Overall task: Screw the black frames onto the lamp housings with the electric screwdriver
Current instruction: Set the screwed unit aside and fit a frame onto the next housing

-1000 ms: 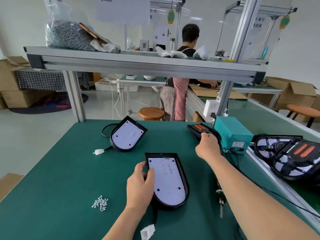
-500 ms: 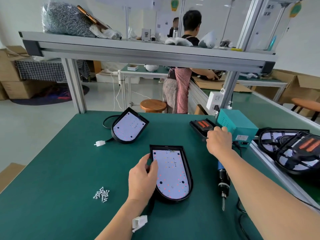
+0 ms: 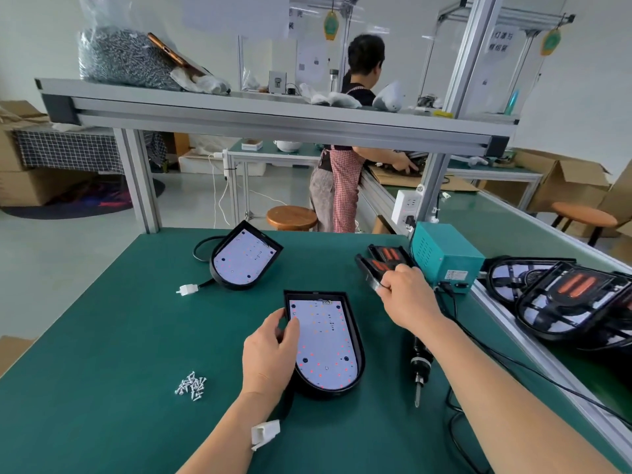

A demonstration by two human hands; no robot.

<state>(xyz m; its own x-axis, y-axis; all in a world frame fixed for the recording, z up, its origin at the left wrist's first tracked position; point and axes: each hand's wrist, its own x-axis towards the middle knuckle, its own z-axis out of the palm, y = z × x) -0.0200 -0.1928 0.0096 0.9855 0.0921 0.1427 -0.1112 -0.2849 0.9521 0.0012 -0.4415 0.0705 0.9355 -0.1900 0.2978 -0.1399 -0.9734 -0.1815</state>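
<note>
Two grips: left hand (image 3: 270, 350) clamped on lamp housing (image 3: 325, 340) mid-tabletop, right hand (image 3: 407, 295) pinching black frame (image 3: 371, 265) near right edge. Could slip from so thin a pinch, or clip the screwdriver (image 3: 420, 360) below.

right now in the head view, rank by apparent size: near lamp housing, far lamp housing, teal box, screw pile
1. near lamp housing, largest, though also nearest the camera
2. far lamp housing and teal box, about alike, so unranked
3. screw pile, smallest
</note>
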